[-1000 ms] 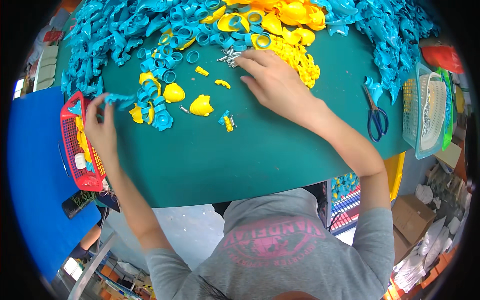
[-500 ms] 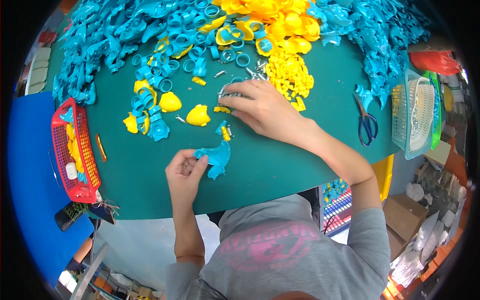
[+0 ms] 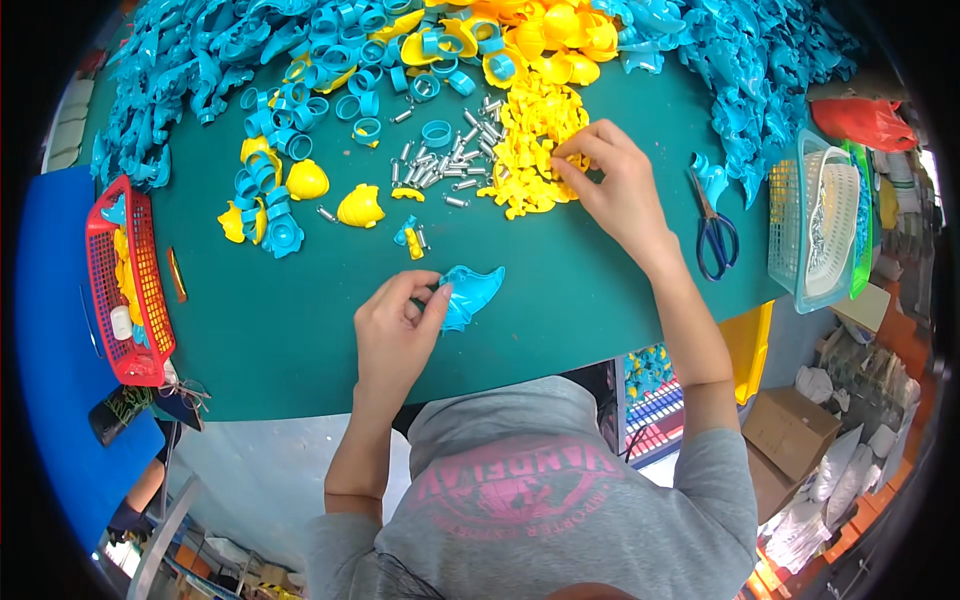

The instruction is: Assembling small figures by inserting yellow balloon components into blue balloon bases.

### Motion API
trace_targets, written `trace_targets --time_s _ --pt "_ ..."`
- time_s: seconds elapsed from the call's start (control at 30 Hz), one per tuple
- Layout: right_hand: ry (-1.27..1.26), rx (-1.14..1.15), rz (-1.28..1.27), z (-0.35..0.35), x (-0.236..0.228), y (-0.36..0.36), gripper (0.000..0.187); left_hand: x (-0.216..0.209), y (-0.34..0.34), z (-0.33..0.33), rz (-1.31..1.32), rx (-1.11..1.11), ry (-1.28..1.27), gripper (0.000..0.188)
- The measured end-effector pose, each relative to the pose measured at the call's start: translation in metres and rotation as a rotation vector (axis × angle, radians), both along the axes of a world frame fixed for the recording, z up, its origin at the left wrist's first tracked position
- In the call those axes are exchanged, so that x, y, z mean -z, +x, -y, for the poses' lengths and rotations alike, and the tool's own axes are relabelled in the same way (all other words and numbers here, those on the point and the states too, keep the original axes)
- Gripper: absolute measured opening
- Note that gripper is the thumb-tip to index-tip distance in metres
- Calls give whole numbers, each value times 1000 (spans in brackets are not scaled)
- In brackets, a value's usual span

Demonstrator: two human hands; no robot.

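My left hand (image 3: 398, 318) pinches a curved blue plastic shell piece (image 3: 474, 298) between thumb and fingers, just over the near part of the table. My right hand (image 3: 618, 188) reaches to the right edge of a heap of small yellow plastic pieces (image 3: 530, 145). Its thumb and fingertips are drawn together at the heap; whether a piece is between them is hidden. Left of that heap lie several small silver metal cylinders (image 3: 430, 170). Beyond my left hand sits a little group with a small yellow piece (image 3: 415, 244). Rounded yellow shells (image 3: 360, 206) lie farther left.
Large heaps of blue parts (image 3: 200, 70) and yellow shells (image 3: 560, 35) line the far side of the green table (image 3: 300, 350). Blue rings (image 3: 368, 130) lie loose. A red basket (image 3: 150, 340) stands left; scissors (image 3: 716, 235) and a clear plastic basket (image 3: 790, 230) are right.
My right hand has gone from the silver cylinders to the yellow heap on the right. My left hand has shifted right and turned the blue shell piece. The whole view has shifted slightly.
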State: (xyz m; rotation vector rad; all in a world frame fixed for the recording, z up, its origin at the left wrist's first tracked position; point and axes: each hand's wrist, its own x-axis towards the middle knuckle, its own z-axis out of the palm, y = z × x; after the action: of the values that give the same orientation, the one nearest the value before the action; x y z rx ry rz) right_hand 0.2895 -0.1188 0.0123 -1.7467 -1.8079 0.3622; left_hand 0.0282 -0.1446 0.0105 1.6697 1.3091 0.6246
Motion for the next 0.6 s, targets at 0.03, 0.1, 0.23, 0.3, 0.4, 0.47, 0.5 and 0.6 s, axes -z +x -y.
trace_targets --time_s 0.03,0.1,0.23,0.3,0.4,0.47,0.5,0.6 --pt "-3 0 -3 0 0 1 13 -1 1 1 -3 0 -3 15" --pt "32 16 35 1 1 3 12 -2 2 2 13 -58 -22 16" --pt "92 1 170 -4 -1 -4 11 -1 6 4 42 -87 2 15" --pt "96 -34 195 -8 6 2 12 4 7 5 56 -88 20 14" --pt "105 -67 254 -4 -1 5 12 5 8 4 56 -104 10 14" --pt "108 -71 267 -3 1 4 11 4 8 5 60 -114 -1 13" --pt "110 -75 284 -3 1 5 11 3 9 5 67 -123 -13 13" --pt "198 -46 320 -7 5 5 10 2 9 4 56 -138 2 12"
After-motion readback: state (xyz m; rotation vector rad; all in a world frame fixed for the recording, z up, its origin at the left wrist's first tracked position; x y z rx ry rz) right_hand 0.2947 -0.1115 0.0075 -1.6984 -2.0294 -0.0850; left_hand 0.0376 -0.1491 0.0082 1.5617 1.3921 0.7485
